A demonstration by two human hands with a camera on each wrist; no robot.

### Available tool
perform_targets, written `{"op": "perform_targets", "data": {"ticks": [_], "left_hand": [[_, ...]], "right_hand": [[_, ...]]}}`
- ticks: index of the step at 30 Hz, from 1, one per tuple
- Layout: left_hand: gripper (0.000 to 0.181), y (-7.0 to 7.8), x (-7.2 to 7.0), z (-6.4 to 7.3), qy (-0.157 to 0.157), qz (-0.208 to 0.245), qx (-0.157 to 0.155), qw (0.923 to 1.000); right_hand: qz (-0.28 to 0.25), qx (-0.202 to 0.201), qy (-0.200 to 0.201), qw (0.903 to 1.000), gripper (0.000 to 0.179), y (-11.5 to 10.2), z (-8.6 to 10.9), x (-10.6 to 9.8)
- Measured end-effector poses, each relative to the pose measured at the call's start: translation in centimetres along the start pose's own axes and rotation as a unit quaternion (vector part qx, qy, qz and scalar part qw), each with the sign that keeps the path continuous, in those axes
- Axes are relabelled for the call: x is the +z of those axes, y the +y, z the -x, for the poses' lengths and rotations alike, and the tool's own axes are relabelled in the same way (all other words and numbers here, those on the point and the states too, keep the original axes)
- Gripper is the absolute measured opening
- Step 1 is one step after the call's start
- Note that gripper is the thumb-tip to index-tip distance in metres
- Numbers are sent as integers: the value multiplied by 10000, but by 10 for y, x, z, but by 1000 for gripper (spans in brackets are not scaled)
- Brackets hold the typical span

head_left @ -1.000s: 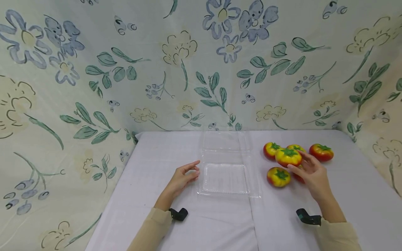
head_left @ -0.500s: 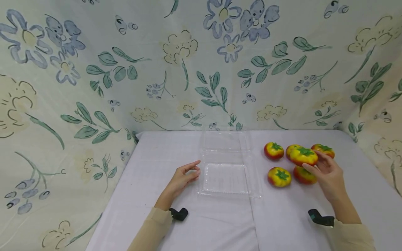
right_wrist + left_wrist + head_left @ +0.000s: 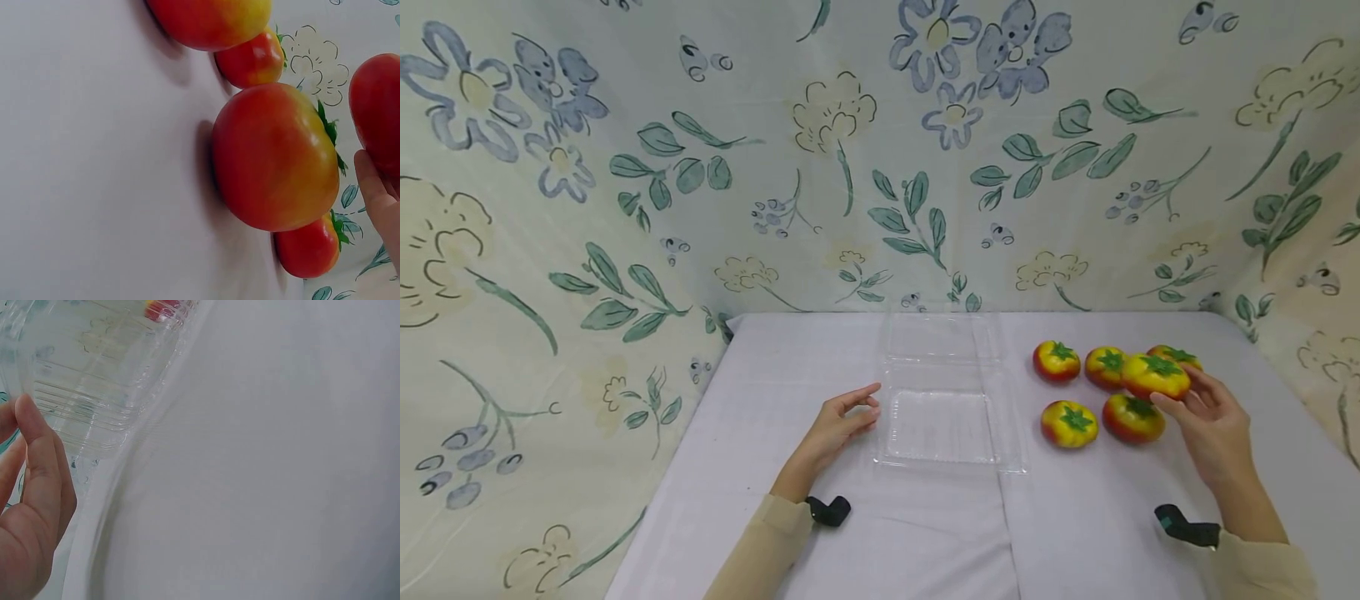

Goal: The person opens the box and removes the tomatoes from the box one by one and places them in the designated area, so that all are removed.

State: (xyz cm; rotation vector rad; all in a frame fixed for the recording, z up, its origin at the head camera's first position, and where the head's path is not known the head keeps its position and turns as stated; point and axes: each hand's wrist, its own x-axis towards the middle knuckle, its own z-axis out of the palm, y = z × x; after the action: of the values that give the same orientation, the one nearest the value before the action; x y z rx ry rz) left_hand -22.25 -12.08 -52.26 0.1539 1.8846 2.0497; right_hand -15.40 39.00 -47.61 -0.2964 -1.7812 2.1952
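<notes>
In the head view, my right hand (image 3: 1213,429) pinches a red and yellow tomato (image 3: 1153,377) with a green leafy top, at the right of the table. It overlaps another tomato (image 3: 1176,356) behind it. Close by lie a tomato (image 3: 1133,419), one at the front (image 3: 1069,424) and two at the back left (image 3: 1056,362). The right wrist view shows the held tomato (image 3: 378,106) at the right, raised off the cloth. My left hand (image 3: 831,433) has relaxed fingers, their tips right at the left edge of a clear plastic clamshell box (image 3: 936,425), which lies with its lid opened.
A white cloth (image 3: 925,533) with a crease running toward the front covers the table. Behind it and at both sides hangs a floral curtain (image 3: 820,233). The box's clear lid (image 3: 931,337) lies toward the curtain. Dark devices (image 3: 827,511) sit at both wrists.
My right hand has moved to the right with the tomato, from above the middle of the group to its right side, uncovering tomatoes beneath. My left hand and the box have stayed in place.
</notes>
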Motion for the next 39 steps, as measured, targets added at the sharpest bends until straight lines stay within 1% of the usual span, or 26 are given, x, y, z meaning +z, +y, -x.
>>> {"op": "perform_targets", "data": {"ticks": [4,6,11,12,13,16,19,23,30,34,39], "left_hand": [[51,1,1,0,33,-19,6,10000],[50,1,1,0,40,-29,14,10000],[51,0,1,0,34,-17,16,10000],[51,1,2,0,36,-15,10,10000],[52,1,2,0,33,-13,10,10000],[52,1,2,0,30,8,13,10000],[52,0,1,0,20,34,22,10000],[51,-2,0,-1,34,47,13,10000],[51,-5,0,-1,47,19,-3,10000],[52,-5,-1,-1,31,5,-18,10000],[53,-4,-1,-1,6,-16,-5,10000]], "right_hand": [[-123,103,115,9998,70,1,-1,-5],[55,173,235,9996,74,2,0,-9],[-33,270,464,9986,71,1,0,-19],[-194,261,474,9983,69,1,0,-21],[-245,270,519,9980,69,2,0,-22],[-243,321,631,9972,71,3,1,-26],[-383,341,738,9960,71,5,1,-30],[-685,323,820,9937,66,8,0,-34],[-1046,429,895,9896,66,15,-3,-44],[-1142,464,996,9874,66,18,-4,-49],[-1071,519,1176,9859,65,20,-5,-52]]}}
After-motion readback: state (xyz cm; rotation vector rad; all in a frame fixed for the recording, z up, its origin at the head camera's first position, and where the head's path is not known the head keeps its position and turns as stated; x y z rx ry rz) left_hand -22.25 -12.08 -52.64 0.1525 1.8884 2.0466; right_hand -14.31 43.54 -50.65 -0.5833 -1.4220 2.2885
